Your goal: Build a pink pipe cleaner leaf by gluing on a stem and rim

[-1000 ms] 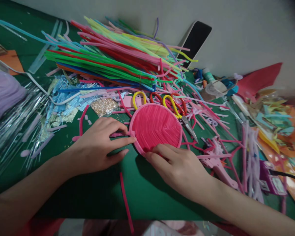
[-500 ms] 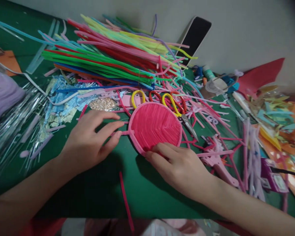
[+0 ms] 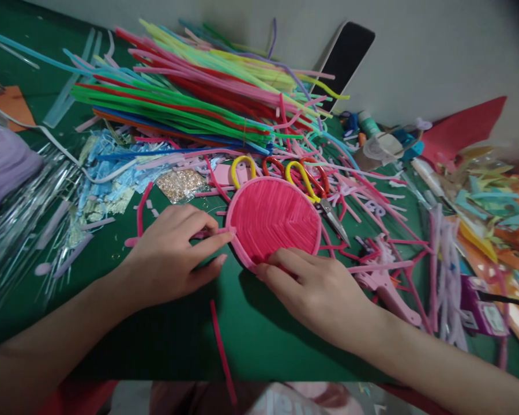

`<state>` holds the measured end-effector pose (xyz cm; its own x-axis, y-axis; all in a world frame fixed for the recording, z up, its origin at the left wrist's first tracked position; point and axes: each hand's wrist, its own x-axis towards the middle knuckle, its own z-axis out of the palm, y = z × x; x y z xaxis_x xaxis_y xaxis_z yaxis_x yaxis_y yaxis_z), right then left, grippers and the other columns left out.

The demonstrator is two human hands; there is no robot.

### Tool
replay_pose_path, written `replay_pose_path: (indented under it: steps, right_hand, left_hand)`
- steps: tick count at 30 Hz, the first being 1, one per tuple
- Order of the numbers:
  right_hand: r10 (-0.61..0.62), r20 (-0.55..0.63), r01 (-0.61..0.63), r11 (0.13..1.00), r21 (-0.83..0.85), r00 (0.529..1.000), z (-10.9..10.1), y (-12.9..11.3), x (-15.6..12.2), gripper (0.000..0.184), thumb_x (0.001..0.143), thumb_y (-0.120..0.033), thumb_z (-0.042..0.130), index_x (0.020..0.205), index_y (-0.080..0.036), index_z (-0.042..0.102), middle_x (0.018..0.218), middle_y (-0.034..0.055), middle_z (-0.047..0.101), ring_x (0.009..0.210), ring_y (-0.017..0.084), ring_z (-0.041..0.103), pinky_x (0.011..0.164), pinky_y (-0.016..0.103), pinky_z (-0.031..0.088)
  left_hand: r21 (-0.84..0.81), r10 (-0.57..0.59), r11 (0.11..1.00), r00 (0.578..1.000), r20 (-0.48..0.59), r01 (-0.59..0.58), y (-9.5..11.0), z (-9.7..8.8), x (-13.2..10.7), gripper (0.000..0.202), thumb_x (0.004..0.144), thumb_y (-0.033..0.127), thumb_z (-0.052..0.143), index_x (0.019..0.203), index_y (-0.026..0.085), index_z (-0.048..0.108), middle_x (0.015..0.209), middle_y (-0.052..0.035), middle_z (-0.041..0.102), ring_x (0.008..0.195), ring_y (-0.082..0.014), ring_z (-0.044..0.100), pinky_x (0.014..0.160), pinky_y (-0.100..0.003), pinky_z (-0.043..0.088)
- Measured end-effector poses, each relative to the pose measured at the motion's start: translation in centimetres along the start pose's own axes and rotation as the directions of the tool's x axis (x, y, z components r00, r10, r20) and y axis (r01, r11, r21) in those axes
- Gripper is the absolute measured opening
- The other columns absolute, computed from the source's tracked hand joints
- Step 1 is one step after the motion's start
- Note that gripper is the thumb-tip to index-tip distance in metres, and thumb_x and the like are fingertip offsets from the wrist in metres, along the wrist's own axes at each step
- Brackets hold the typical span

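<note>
A round pink disc (image 3: 277, 216) of pipe cleaners, edged with a lighter pink rim, is in the middle of the green table. My right hand (image 3: 313, 282) grips its lower edge, with fingers on top and the thumb side hidden. My left hand (image 3: 185, 248) is at the disc's left edge. Its forefinger touches the rim where a pink pipe-cleaner end sticks out, and its thumb is apart below. Just behind the disc lie scissors with yellow and red handles (image 3: 300, 178). A loose dark pink pipe cleaner (image 3: 219, 340) lies near the table's front edge.
Bundles of coloured pipe cleaners (image 3: 177, 109) lie at the back, before a phone (image 3: 348, 57) leaning on the wall. Silver tinsel (image 3: 30, 230) and lilac material (image 3: 4, 161) are at left. A pink glue gun (image 3: 387, 294), a purple box (image 3: 482, 308) and paper scraps (image 3: 493, 196) are at right.
My left hand has moved right, and its forefinger has straightened onto the disc's rim. My right hand and the disc have stayed nearly in place.
</note>
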<state>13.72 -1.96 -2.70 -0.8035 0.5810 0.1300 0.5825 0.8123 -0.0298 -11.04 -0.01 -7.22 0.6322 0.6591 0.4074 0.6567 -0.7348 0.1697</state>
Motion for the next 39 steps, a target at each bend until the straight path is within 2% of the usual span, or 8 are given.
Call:
replay_pose_path:
  steps: [5, 9, 13, 19, 25, 32, 35, 39]
  right_hand:
    - [-0.001, -0.012, 0.001, 1.0, 0.006, 1.0, -0.1, 0.1, 0.2, 0.012, 0.094, -0.014, 0.057, 0.089, -0.016, 0.068, 0.08, 0.0024, 0.068, 0.065, 0.016, 0.06, 0.048, 0.03, 0.034]
    - [0.001, 0.0, -0.001, 1.0, 0.002, 1.0, -0.2, 0.1, 0.1, 0.013, 0.094, -0.014, 0.055, 0.09, -0.016, 0.068, 0.082, 0.0025, 0.068, 0.067, 0.015, 0.06, 0.049, 0.03, 0.034]
    - [-0.003, 0.01, 0.003, 1.0, -0.005, 1.0, -0.2, 0.1, 0.1, 0.013, 0.094, -0.015, 0.056, 0.09, -0.016, 0.068, 0.082, 0.0028, 0.068, 0.066, 0.014, 0.06, 0.049, 0.029, 0.035]
    - [-0.021, 0.035, 0.021, 1.0, 0.011, 0.999, -0.2, 0.2, 0.1, 0.012, 0.093, -0.015, 0.058, 0.096, -0.015, 0.07, 0.082, 0.0031, 0.068, 0.065, 0.015, 0.06, 0.05, 0.028, 0.039]
    - [-0.009, 0.115, -0.002, 0.995, 0.097, 0.993, -1.3, 1.2, -1.5, 0.026, 0.095, -0.015, 0.054, 0.118, -0.015, 0.064, 0.099, 0.0071, 0.07, 0.076, 0.016, 0.067, 0.06, 0.027, 0.05]
    - [-0.009, 0.108, -0.002, 0.995, 0.104, 0.994, -1.9, 2.1, -2.0, 0.024, 0.097, -0.011, 0.046, 0.106, -0.018, 0.068, 0.097, 0.0054, 0.071, 0.074, 0.015, 0.066, 0.058, 0.026, 0.049]
    - [-0.051, 0.125, 0.041, 0.996, 0.079, 0.991, -1.9, 2.2, -1.4, 0.024, 0.096, -0.011, 0.048, 0.105, -0.018, 0.069, 0.096, 0.0063, 0.07, 0.076, 0.016, 0.064, 0.061, 0.027, 0.049]
    - [-0.097, 0.166, 0.09, 0.995, 0.051, 0.981, -1.8, 2.4, -0.9, 0.021, 0.095, -0.012, 0.051, 0.102, -0.018, 0.07, 0.093, 0.0071, 0.069, 0.078, 0.018, 0.062, 0.061, 0.028, 0.047]
  left_hand:
    - [0.007, 0.001, 1.0, 1.0, 0.019, -0.001, 0.0, -0.1, -0.1, 0.028, 0.089, 0.03, 0.057, 0.112, 0.02, 0.069, 0.096, -0.0104, 0.066, 0.089, -0.0272, 0.06, 0.074, -0.042, 0.045]
    - [-0.056, -0.022, 0.998, 0.999, 0.025, 0.023, -0.1, -0.4, 0.0, 0.031, 0.091, 0.029, 0.055, 0.119, 0.019, 0.064, 0.118, -0.0128, 0.067, 0.109, -0.0297, 0.06, 0.088, -0.045, 0.047]
    - [-0.119, 0.093, 0.99, 0.988, 0.12, -0.078, -0.1, -0.4, -0.1, 0.04, 0.094, 0.027, 0.052, 0.134, 0.02, 0.055, 0.145, -0.0105, 0.055, 0.134, -0.0287, 0.048, 0.111, -0.051, 0.034]
    - [-0.261, 0.177, 0.959, 0.953, 0.244, -0.111, 0.3, -0.1, -0.5, 0.05, 0.097, 0.029, 0.049, 0.144, 0.015, 0.043, 0.147, -0.0116, 0.053, 0.143, -0.0254, 0.039, 0.121, -0.052, 0.02]
    - [-0.302, 0.167, 0.949, 0.957, 0.236, -0.091, 0.4, -0.2, -0.4, 0.052, 0.095, 0.029, 0.053, 0.144, 0.017, 0.045, 0.144, -0.0116, 0.056, 0.141, -0.0267, 0.042, 0.121, -0.055, 0.019]
    - [-0.168, 0.037, 0.985, 0.996, 0.078, -0.023, 0.4, -0.3, -0.1, 0.05, 0.095, 0.024, 0.053, 0.144, 0.019, 0.043, 0.152, -0.0161, 0.044, 0.143, -0.0324, 0.037, 0.115, -0.055, 0.032]
    - [-0.054, -0.111, 0.993, 0.992, -0.051, 0.108, 0.0, -0.2, -0.1, 0.041, 0.092, 0.025, 0.058, 0.133, 0.021, 0.053, 0.133, -0.016, 0.057, 0.125, -0.0334, 0.054, 0.102, -0.052, 0.045]
    - [-0.023, -0.221, 0.975, 0.975, 0.007, 0.221, -0.5, 0.3, -0.2, 0.025, 0.092, 0.035, 0.059, 0.113, 0.022, 0.061, 0.103, -0.0114, 0.063, 0.099, -0.03, 0.061, 0.084, -0.048, 0.051]
